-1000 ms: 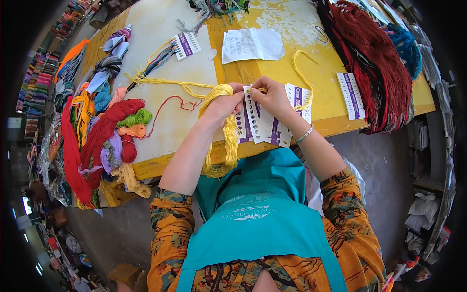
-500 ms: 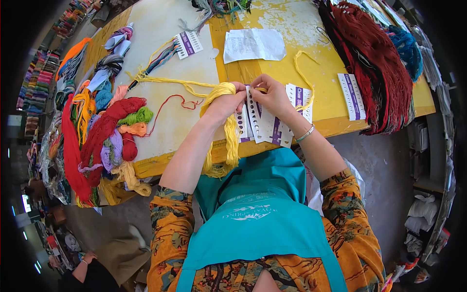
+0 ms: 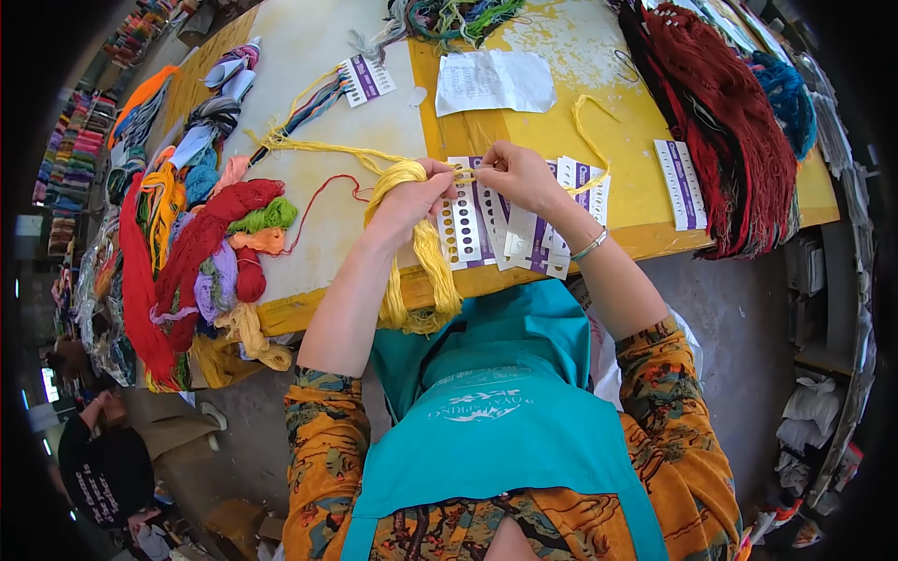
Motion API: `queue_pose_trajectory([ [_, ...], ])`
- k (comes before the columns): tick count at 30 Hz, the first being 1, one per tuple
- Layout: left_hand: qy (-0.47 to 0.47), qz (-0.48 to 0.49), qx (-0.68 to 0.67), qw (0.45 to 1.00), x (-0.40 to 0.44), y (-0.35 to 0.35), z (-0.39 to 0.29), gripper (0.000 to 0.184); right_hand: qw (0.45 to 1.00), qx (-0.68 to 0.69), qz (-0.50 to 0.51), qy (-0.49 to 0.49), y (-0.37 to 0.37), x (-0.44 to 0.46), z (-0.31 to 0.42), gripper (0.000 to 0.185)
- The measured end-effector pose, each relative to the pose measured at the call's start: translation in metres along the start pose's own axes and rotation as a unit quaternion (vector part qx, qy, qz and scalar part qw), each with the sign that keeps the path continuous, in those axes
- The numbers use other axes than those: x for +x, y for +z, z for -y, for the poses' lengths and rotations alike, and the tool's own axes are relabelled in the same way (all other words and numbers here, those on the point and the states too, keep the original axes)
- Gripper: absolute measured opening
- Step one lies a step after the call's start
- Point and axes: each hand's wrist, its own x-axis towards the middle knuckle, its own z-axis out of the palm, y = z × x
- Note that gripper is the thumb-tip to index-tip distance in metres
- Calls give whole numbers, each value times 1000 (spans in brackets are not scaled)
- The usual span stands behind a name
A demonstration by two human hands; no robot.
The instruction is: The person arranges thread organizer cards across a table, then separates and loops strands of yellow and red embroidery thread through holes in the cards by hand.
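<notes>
Head view: a work table (image 3: 323, 42) with pale and yellow sections spans the upper area, with thread racks (image 3: 70, 168) beyond its left side. Left hand (image 3: 412, 201), near the front edge: fingers curled closed about the yellow skein (image 3: 435, 262), whose lower loops hang over that edge. Right hand (image 3: 524, 179), just beside it: thumb and index finger pinched together on a yellow thread (image 3: 464, 174) spanning the gap between the hands. Beneath the hands, punched cards (image 3: 474, 229) lie fanned and overlapping; the right hand and forearm cover part of them. A loose yellow strand (image 3: 591, 142) curves beyond the right wrist. Left of the skein, a red thread (image 3: 327, 179) crosses the pale surface toward a heap of coloured skeins (image 3: 224, 210) occupying the table's left side. Behind the hands lie a strung card (image 3: 368, 80), a creased paper (image 3: 496, 81) and a thread tangle (image 3: 458, 19). On the right, a single card (image 3: 681, 185) lies just beside a dark red bundle (image 3: 725, 122), which overhangs the front edge; a blue skein (image 3: 786, 103) adjoins it. At lower left, well apart from the table, is another person (image 3: 108, 463).
</notes>
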Motion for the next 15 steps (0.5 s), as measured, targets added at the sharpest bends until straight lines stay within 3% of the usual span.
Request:
queue_pose_trajectory([
  [4,-4,14,-58,998,-1,4,0,12,999,-37,-1,0,-1,-2,5,36],
  [9,-16,119,-112,986,-5,16,-9,13,999,-39,3,1,3,5,-5,42],
  [11,-27,102,-134,985,-2,23,-9,20,996,67,36,38,-1,7,-8,44],
  [15,-25,63,-66,996,12,31,-6,26,996,60,41,48,-3,8,-13,47],
])
